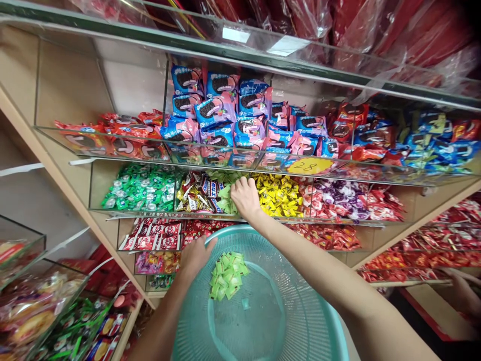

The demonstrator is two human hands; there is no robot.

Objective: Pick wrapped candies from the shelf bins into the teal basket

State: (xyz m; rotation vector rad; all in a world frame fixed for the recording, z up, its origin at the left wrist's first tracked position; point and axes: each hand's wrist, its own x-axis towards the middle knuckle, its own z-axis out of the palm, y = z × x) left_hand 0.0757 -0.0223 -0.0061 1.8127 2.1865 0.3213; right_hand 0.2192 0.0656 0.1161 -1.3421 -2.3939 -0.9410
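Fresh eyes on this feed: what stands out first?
A big teal basket, low in the middle, with light-green packets inside. Above it, the right hand is just left of bright yellow sweets; the left hand is at the basket's left rim. Higher up, a yellow tag reads 28.

From my end I see a teal plastic basket (259,321), round and open-mouthed, its mouth facing up towards my view and its near edge running out of the bottom of my view. Fine perforations cover its walls, and a smooth ring circles its floor. Inside, I make out a loose heap of light-green packets (227,276), small, flat and squarish, lying overlapped at assorted angles towards the left; most of the floor beside them is bare. I find more green packets of a similar shade, the shelf packets (225,200), piled in a shelf compartment (225,217) just beyond the basket's far rim, partly hidden from me.
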